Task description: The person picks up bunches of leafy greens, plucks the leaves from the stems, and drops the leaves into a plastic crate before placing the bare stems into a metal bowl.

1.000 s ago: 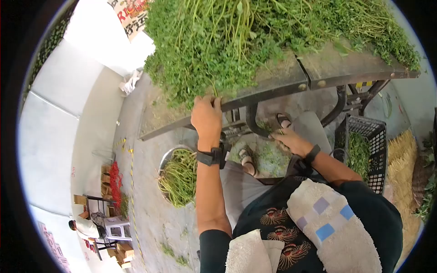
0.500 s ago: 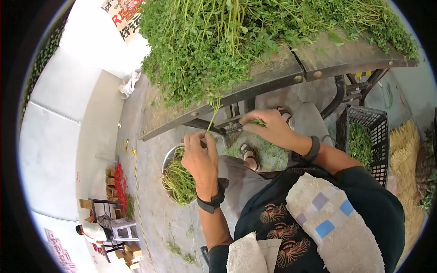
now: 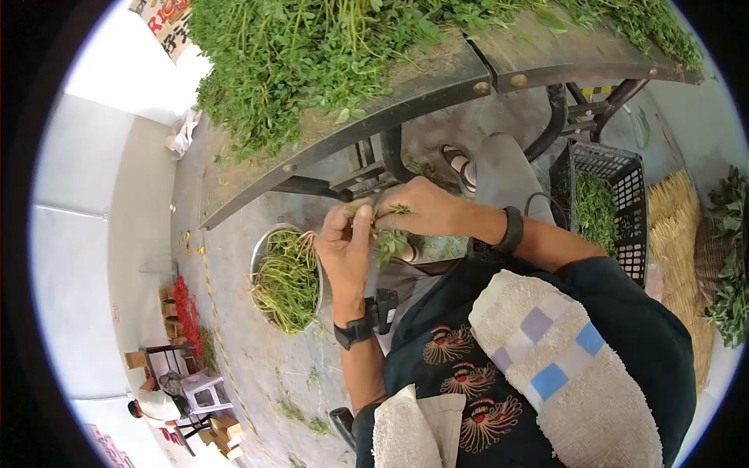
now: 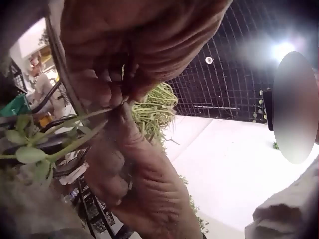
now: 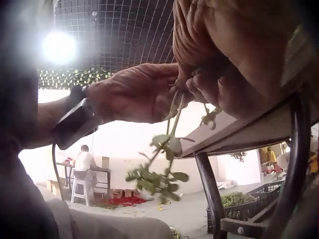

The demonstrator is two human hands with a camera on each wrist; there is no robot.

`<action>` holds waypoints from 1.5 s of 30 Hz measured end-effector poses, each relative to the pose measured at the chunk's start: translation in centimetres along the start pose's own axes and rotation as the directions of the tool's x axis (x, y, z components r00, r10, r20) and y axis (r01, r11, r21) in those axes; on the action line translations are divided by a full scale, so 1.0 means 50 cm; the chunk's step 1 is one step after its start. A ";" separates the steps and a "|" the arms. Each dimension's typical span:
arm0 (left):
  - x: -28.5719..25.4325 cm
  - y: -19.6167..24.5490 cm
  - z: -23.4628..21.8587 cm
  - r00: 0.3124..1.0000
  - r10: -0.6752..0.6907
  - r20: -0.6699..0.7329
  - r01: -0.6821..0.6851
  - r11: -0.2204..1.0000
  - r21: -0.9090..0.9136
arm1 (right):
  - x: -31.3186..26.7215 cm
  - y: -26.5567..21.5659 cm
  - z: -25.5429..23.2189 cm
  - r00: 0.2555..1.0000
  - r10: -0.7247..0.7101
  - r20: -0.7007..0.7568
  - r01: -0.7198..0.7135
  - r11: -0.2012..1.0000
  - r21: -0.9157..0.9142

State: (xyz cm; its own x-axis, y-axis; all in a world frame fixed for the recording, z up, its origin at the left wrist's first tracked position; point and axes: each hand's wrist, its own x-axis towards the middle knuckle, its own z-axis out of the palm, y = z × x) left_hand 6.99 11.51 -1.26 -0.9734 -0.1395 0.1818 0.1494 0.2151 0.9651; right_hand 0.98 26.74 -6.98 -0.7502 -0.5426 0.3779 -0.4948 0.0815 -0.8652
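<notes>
Both hands meet in front of the lap, below the table edge. My left hand pinches the stem end of a leafy green sprig. Fingertips of my right hand pinch the same stems right beside the left fingertips, and a bit of green shows in its grip. In the right wrist view the sprig hangs leaves down from the joined fingers. Beyond the hands, a heap of leafy greens covers much of the wooden table. A metal basin of trimmed stems stands on the floor at the left.
A black crate with greens stands on the floor at the right, next to straw-coloured bundles. Curved metal table legs are close beyond the knees. Far left, a person in white is by a small table; loose leaves lie on the floor.
My left hand has come back from the heap with a sprig. My right hand has moved up and left to meet it at the stem. The head view has shifted a little.
</notes>
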 end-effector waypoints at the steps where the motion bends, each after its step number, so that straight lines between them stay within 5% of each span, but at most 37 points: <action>1: 0.003 -0.028 0.001 1.000 -0.001 0.031 -0.001 0.998 0.068 | -0.006 0.009 0.001 1.000 0.013 -0.001 -0.013 1.000 0.004; 5: 0.007 -0.046 0.006 0.990 -0.115 -0.081 0.115 0.993 -0.004 | -0.014 0.032 -0.005 0.999 -0.024 -0.045 0.025 0.999 0.030; 9: -0.004 -0.060 0.027 0.995 0.002 -0.098 0.015 0.985 0.172 | -0.018 0.047 -0.004 0.999 0.037 -0.035 -0.046 0.952 -0.302; 11: -0.015 -0.041 0.050 0.995 0.015 -0.100 0.000 0.989 0.148 | -0.010 0.090 0.003 0.957 -0.074 -0.282 -0.063 0.892 -0.448; 12: -0.021 -0.032 0.056 0.993 0.032 -0.111 -0.018 0.992 0.124 | -0.015 0.100 -0.008 0.955 -0.062 -0.289 -0.076 0.893 -0.444; 13: -0.016 -0.033 0.058 0.994 0.031 -0.108 -0.018 0.992 0.124 | -0.017 0.111 -0.029 0.926 0.323 -0.194 -0.327 0.945 0.015; 14: -0.009 -0.034 0.058 0.994 -0.052 -0.100 0.061 0.994 0.085 | -0.016 0.104 -0.046 0.802 0.593 0.068 -0.563 0.713 0.418; 16: -0.003 -0.045 0.053 0.985 -0.146 -0.094 0.151 0.987 0.050 | -0.023 0.084 -0.053 0.812 0.561 0.161 -0.555 0.655 0.513; 17: 0.003 -0.059 0.050 0.977 -0.189 -0.097 0.178 0.977 -0.116 | -0.026 0.078 -0.055 0.823 0.516 0.238 -0.543 0.588 0.600; 21: 0.009 -0.081 0.041 0.959 -0.272 -0.084 0.217 0.890 -0.401 | -0.036 0.075 -0.055 0.868 0.392 0.305 -0.493 0.602 0.628; 30: 0.013 -0.105 0.020 0.939 -0.294 -0.180 0.183 0.867 -0.463 | -0.049 0.061 -0.064 0.825 0.386 0.413 -0.546 0.732 0.407; 33: 0.010 -0.101 0.025 0.933 -0.301 -0.199 0.186 0.874 -0.450 | -0.047 0.078 -0.051 0.851 0.336 0.403 -0.488 0.790 0.372; 34: 0.006 -0.099 0.029 0.932 -0.302 -0.199 0.187 0.873 -0.451 | -0.047 0.092 -0.039 0.918 0.254 0.303 -0.355 0.867 0.350; 36: -0.011 -0.091 0.045 0.958 -0.117 -0.261 0.075 0.983 -0.165 | -0.039 0.121 -0.020 0.966 0.157 0.204 -0.215 0.927 0.308; 38: -0.037 -0.075 0.074 0.975 -0.062 -0.215 0.047 0.996 -0.076 | -0.029 0.147 -0.009 0.973 0.220 0.070 -0.210 0.970 -0.122; 39: -0.051 -0.063 0.088 0.986 -0.013 -0.167 0.016 1.000 0.016 | -0.033 0.157 -0.006 0.973 0.221 0.069 -0.212 0.970 -0.121; 41: -0.050 -0.056 0.093 0.980 0.027 -0.196 -0.015 0.998 0.064 | -0.039 0.171 -0.014 0.832 0.552 0.052 -0.541 0.788 0.295; 45: -0.026 -0.079 0.062 0.958 -0.022 -0.286 0.025 1.000 0.007 | -0.058 0.130 -0.040 0.865 0.496 0.068 -0.444 0.696 0.565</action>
State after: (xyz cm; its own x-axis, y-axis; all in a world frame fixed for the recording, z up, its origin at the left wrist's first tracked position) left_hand 7.13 13.82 -5.91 -0.8861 -0.4148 0.2069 0.1238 0.2185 0.9679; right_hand -0.96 30.50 -13.03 -0.8648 -0.4863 -0.1250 0.2364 -0.1748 -0.9558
